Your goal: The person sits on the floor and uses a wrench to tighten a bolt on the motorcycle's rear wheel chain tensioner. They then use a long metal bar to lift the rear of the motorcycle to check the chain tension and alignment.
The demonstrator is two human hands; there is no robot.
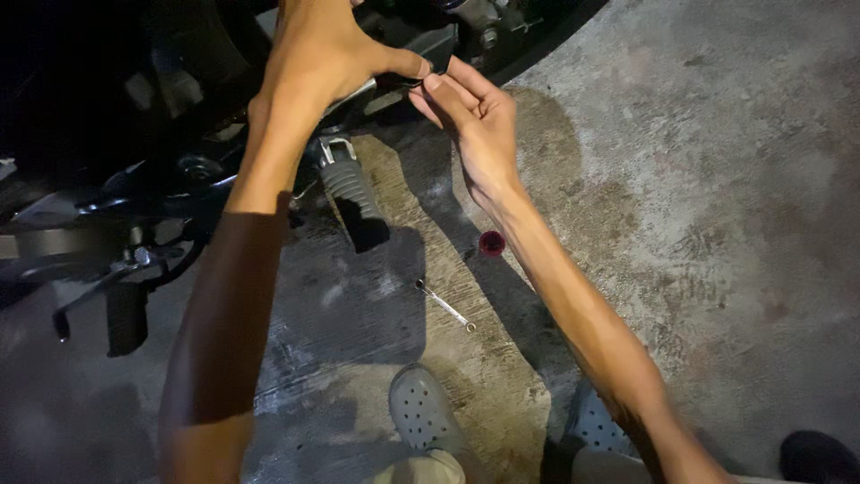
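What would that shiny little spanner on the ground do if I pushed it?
The spanner looks like thin metal, so probably stiff, not bendy. It lies flat on the rough concrete floor, so it would likely scrape and slide rather than roll.

You have two hands up: left hand (313, 63), right hand (475, 121). On the concrete lie one wrench (445, 306) and one red cap (491, 243). Two grey clogs (421, 412) show below; one footpeg (351, 190).
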